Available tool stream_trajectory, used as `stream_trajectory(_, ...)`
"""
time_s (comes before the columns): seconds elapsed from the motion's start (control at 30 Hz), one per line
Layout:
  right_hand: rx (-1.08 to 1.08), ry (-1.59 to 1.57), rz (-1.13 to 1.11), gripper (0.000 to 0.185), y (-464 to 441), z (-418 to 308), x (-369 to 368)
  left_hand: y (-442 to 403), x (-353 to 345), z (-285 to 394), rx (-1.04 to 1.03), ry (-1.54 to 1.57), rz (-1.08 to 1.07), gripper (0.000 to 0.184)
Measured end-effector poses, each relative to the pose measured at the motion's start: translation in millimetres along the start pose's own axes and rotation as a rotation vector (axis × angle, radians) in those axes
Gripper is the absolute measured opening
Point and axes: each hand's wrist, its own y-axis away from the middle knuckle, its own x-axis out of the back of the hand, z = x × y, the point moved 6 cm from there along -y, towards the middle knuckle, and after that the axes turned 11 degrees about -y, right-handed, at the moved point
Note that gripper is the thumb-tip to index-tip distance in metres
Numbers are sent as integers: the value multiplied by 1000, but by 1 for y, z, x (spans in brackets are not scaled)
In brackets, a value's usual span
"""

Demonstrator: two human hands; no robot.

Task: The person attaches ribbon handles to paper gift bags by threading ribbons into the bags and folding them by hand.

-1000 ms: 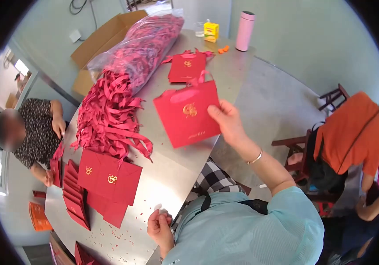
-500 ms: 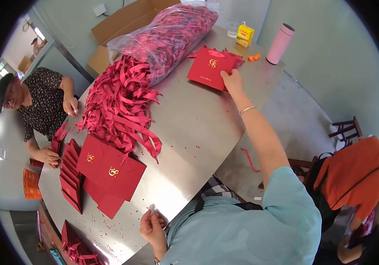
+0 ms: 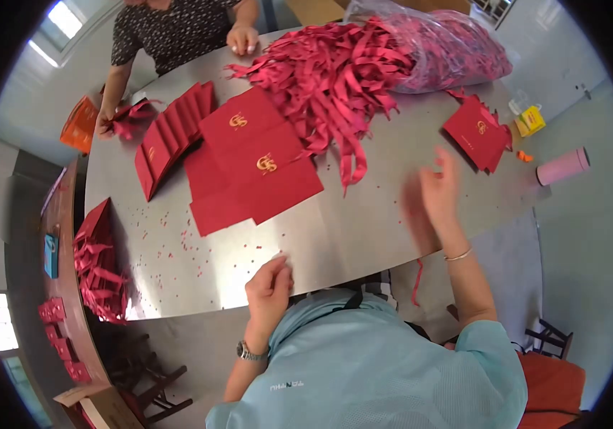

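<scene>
Your right hand [image 3: 441, 189] hangs over the right side of the metal worktop [image 3: 353, 239], its fingers loosely spread and partly blurred, with nothing seen in their grasp. A bangle [image 3: 458, 254] circles the wrist. Just beyond, and apart from your fingertips, lies a stack of red paper bags [image 3: 477, 132], the top one marked with a gold emblem, near a yellow carton [image 3: 530, 121] and a pink bottle [image 3: 562, 166].

Your left hand [image 3: 269, 286], below a wrist fitted with a metal watch [image 3: 249, 350], sits at the worktop's near edge with its fingers curled in toward the thumb; whether they pinch anything small, you cannot tell from this angle.

Ahead of your left hand, flat red bags [image 3: 253, 154] overlap one another, two gold emblems facing up. Beside them a row of folded red bags [image 3: 173, 136] leans in sequence, and small red scraps [image 3: 181, 247] dot the surface nearer you. At the far side, a heap of red ribbons [image 3: 342, 75] spills from a clear plastic sack [image 3: 457, 53].

Across from you, a co-worker in a dark patterned shirt [image 3: 178, 32] has one hand [image 3: 106, 123] at a red bag with ribbon [image 3: 133, 118], while the other hand [image 3: 242, 39] rests at the far edge, fingers lowered.
</scene>
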Motion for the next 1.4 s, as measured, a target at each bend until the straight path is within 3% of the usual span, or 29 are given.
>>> stream_trajectory(0.1, 273, -111, -221, 43, 32, -57, -76, 1, 0, -1, -54, -19, -29, 18)
stream_trajectory(0.17, 142, -123, -432, 43, 44, -79, -121, 3, 3, 1, -115, -34, -76, 19)
stream_trajectory(0.27, 46, 219, -419, 62, 44, -115, -159, 7, 9, 10, -251, -43, -110, 19)
stream_trajectory(0.37, -30, 250, -396, 66, 48, -117, -177, 8, 14, 17, -398, -68, -125, 19)
stream_trajectory(0.4, -29, 261, -394, 66, 53, -118, -180, 9, 16, 18, -414, -65, -134, 19)
stream_trajectory(0.47, 151, 183, -171, 66, 64, -131, -170, 9, 18, 20, -437, -57, -143, 19)
stream_trajectory(0.53, 184, 136, -148, 63, 69, -131, -167, 9, 19, 21, -464, -55, -144, 18)
stream_trajectory(0.6, 210, 82, -122, 61, 74, -130, -161, 8, 20, 15, -355, 108, -226, 17)
stream_trajectory(0.67, 1, -225, -194, 51, 81, -118, -160, 6, 37, 30, -341, 93, -144, 16)
stream_trajectory(0.77, -44, -402, -196, 43, 89, -121, -148, -16, 64, 53, -475, -130, 104, 17)
stream_trajectory(0.83, 31, -399, -193, 40, 93, -122, -142, -36, 77, 65, -485, -263, 250, 27)
stream_trajectory(0.9, 109, -400, -188, 37, 97, -120, -135, -55, 84, 90, -642, -545, 378, 36)
stream_trajectory(0.97, 143, -442, -218, 35, 103, -114, -133, -74, 79, 109, -690, -686, 392, 44)
stream_trajectory(1.1, 144, -581, -249, 32, 111, -112, -127, -94, 58, 125, -775, -898, 318, 41)
stream_trajectory(1.33, -169, -692, -419, 32, 132, -99, -124, -73, 49, 114, -762, -854, 330, 29)
stream_trajectory(1.4, -67, -477, -513, 33, 127, -112, -117, -73, 49, 101, -712, -809, 280, 22)
